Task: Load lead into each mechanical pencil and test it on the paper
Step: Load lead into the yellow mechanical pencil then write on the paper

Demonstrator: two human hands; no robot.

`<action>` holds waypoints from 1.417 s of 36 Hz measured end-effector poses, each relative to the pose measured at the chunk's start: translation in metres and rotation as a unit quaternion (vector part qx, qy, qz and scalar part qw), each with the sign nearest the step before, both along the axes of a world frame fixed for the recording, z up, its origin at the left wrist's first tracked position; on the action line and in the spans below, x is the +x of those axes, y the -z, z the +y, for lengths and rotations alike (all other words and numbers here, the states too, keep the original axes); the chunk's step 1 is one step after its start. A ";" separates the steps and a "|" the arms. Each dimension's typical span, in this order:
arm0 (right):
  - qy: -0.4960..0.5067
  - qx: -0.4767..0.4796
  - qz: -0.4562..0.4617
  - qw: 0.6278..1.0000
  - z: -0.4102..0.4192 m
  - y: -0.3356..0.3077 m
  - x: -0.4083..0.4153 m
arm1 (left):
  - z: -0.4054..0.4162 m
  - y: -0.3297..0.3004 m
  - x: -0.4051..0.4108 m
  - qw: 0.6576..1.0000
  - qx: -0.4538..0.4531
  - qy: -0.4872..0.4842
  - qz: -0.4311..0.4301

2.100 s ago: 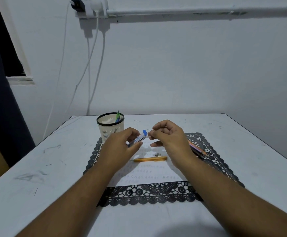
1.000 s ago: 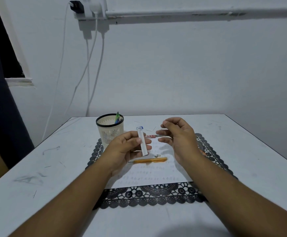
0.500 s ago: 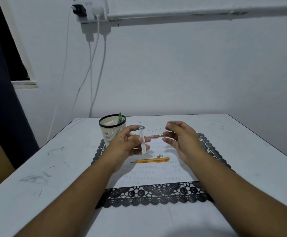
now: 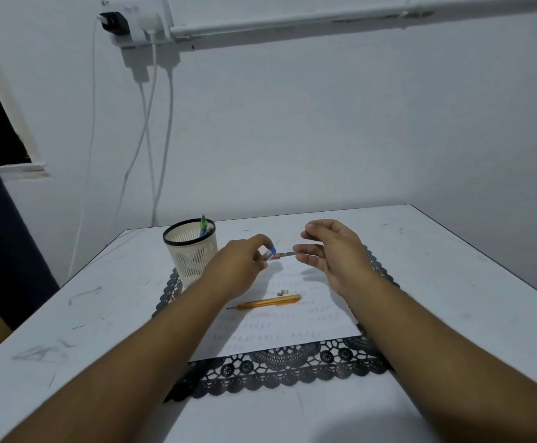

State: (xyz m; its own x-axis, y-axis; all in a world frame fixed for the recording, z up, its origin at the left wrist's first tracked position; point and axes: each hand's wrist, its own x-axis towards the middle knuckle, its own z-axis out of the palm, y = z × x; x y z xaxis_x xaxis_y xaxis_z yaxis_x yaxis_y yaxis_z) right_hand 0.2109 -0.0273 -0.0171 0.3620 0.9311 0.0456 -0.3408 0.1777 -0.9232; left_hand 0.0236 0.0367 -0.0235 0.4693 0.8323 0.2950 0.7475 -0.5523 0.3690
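- Mid-task, judged from the layout: rows of faint pencil marks already sit on the paper (image 4: 280, 318) at frame centre-bottom, so some testing looks done; loading of at least one pencil is not finished.
- left hand (image 4: 238, 266), centre frame, pinches a small lead case (image 4: 268, 252) with a blue cap, tilted, cap end pointing right.
- right hand (image 4: 332, 251), just right of centre, fingers curled; lower fingers hold one end of a thin pencil (image 4: 281, 256) with a red bit near its left tip. Pencil lies roughly level, its tip just beside the case cap; touching or not, cannot tell.
- A single lead between the right thumb and forefinger: too small to tell.
- orange pencil (image 4: 267, 302) lies flat on the paper below the hands, untouched, tip to the left. A tiny pale part (image 4: 283, 292) sits just above it, likely its cap or eraser, so it looks opened and awaiting lead or closing.
- cup (image 4: 192, 251) left of centre on the black lace mat (image 4: 292, 366) holds more pens or pencils, green and blue tops showing; count unclear.
- Left to do, as a guess: get lead into the held pencil, test it, close up the orange one, handle those in the cup.
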 end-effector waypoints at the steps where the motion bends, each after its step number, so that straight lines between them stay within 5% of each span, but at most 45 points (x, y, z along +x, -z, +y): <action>1: 0.004 0.000 -0.002 1.000 0.001 0.000 0.001 | 0.004 0.001 0.005 0.999 0.022 -0.007 0.032; 7: 0.006 0.000 0.000 1.000 0.003 0.003 0.007 | 0.021 0.008 0.023 0.981 0.096 -0.029 0.168; 13: -0.007 -0.006 -0.006 1.000 0.005 0.005 0.011 | 0.032 0.017 0.032 0.967 0.129 -0.033 0.217; 20: -0.013 -0.024 -0.024 0.999 0.004 0.008 0.012 | 0.023 0.022 0.027 0.961 0.197 -0.006 0.194; 31: 0.013 -0.013 -0.079 0.997 0.009 0.012 0.015 | -0.032 -0.008 -0.029 0.987 -0.056 0.116 0.096; 41: 0.018 -0.021 -0.109 0.994 0.003 0.014 0.008 | -0.034 0.017 -0.037 0.993 -0.045 0.085 0.070; 51: 0.014 0.035 -0.091 0.995 -0.003 0.002 -0.008 | -0.031 0.010 -0.044 0.990 -0.034 0.087 -0.105</action>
State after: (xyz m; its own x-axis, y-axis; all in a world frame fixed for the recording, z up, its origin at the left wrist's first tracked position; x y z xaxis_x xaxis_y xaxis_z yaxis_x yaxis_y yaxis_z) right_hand 0.2029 -0.0305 -0.0194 0.3672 0.9131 0.1770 -0.1631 0.2506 -0.9543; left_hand -0.0207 0.0054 -0.0337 0.5409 0.7663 0.3468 0.5463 -0.6336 0.5479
